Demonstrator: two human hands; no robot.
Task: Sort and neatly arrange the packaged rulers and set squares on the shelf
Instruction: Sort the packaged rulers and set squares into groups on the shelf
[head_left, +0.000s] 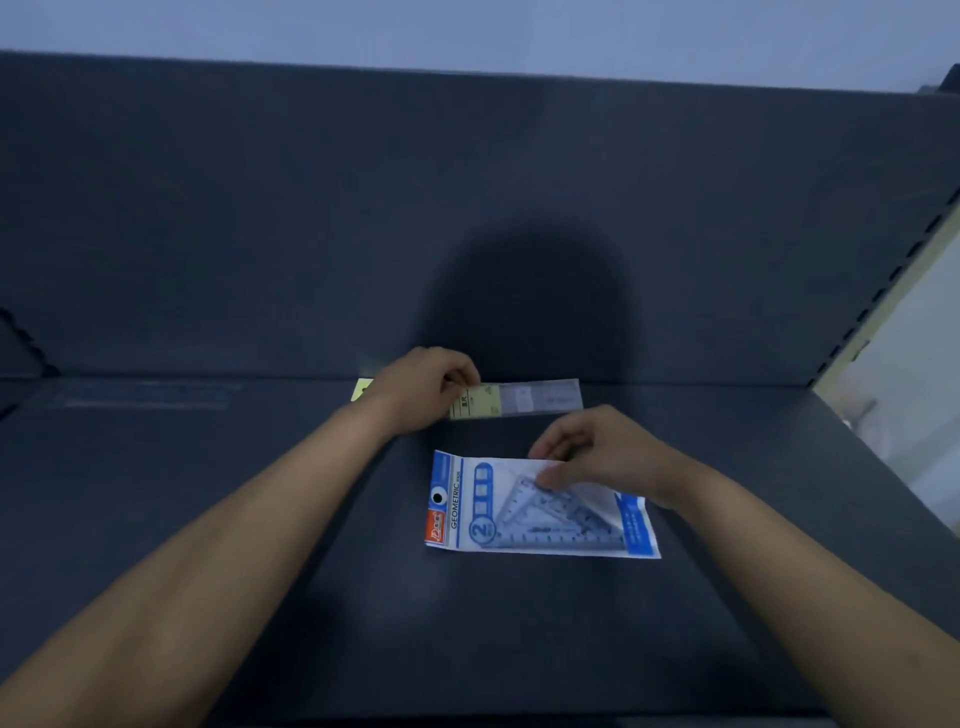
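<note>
A dark blue-grey shelf (208, 519) is filling the view, its upright back panel (467, 208) rising behind and a pale wall showing above it. A rounded shadow is falling across the panel and the shelf's rear. The packaged ruler (519, 399) is lying flat along the back edge, right where the shelf is meeting the panel; the left hand (421, 387) is covering its middle, so only a yellow corner is peeking out on the left, and its print is too blurred to read. That hand's fingers are curling down onto the pack, though whether they are pinching it I cannot tell. Just in front, apart from it, the set-square pack (540, 506) is lying flat, with the right hand (597, 454) pressing loosely spread fingertips on its upper edge. Bare shelf is lying open to the left and toward the viewer. The slotted upright (893, 270) is closing off the right side.
</note>
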